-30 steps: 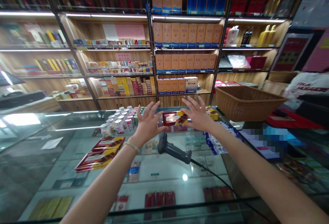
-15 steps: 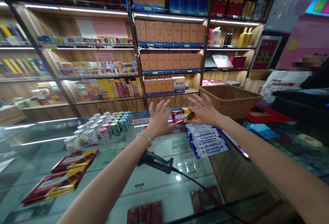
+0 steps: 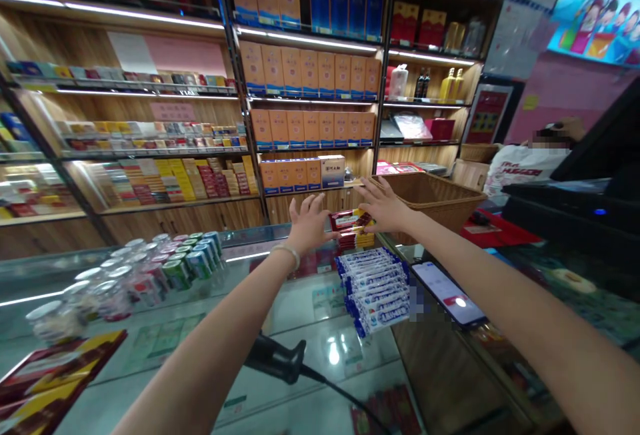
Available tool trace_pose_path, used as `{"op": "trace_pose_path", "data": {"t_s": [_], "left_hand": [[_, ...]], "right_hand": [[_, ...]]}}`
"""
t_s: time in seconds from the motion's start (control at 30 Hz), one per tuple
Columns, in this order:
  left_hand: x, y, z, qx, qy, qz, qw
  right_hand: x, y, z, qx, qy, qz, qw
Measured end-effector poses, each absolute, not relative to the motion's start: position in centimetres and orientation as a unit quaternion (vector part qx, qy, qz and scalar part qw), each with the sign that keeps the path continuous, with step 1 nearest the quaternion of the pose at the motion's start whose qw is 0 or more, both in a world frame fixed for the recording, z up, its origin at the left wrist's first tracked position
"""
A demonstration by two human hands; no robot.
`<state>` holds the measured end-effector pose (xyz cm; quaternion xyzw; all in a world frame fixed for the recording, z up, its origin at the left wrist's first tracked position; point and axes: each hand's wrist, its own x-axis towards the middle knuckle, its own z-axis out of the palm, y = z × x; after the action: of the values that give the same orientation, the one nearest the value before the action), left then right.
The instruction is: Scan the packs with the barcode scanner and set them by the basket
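My left hand [image 3: 309,227], wearing a pale bracelet, grips the left end of a red-and-yellow wrapped chocolate bar [image 3: 345,220]. At its right end my right hand [image 3: 384,206] holds the same bar, thumb toward me. Just beneath it lies a stack of similar chocolate bars [image 3: 356,242] on the glass counter [image 3: 295,302]. Closer to me is a row of overlapping blue-and-white packets [image 3: 377,288]. Under my left forearm, a black handheld scanner [image 3: 277,357] with a cable rests on the glass. More chocolate bars [image 3: 55,375] lie at the lower left.
Several jars and cans [image 3: 135,268] stand on the counter's left. A phone [image 3: 450,294] lies below my right forearm. A wicker basket [image 3: 435,202] is behind my right hand, and a dark monitor [image 3: 590,148] stands at right. Stocked shelves [image 3: 310,98] line the back; another person is at far right.
The view has turned right and come closer to the blue-and-white packets. The chocolate bar is now slightly raised and tilted, showing the stack below it. The phone has come into fuller view.
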<state>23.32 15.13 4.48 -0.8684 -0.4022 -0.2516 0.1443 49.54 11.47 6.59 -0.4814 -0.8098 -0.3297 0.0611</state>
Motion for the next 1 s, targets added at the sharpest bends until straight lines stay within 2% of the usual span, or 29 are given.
{"op": "trace_pose_path", "data": {"t_s": [0.23, 1.0], "left_hand": [[25.3, 18.2, 5.8, -0.864, -0.468, -0.149, 0.113], [28.1, 25.5, 2.4, -0.839, -0.542, -0.043, 0.002]], "right_hand": [[49.6, 16.1, 7.1, -0.523, -0.802, -0.287, -0.028], [49.9, 24.1, 3.3, -0.561, -0.792, -0.208, -0.125]]}}
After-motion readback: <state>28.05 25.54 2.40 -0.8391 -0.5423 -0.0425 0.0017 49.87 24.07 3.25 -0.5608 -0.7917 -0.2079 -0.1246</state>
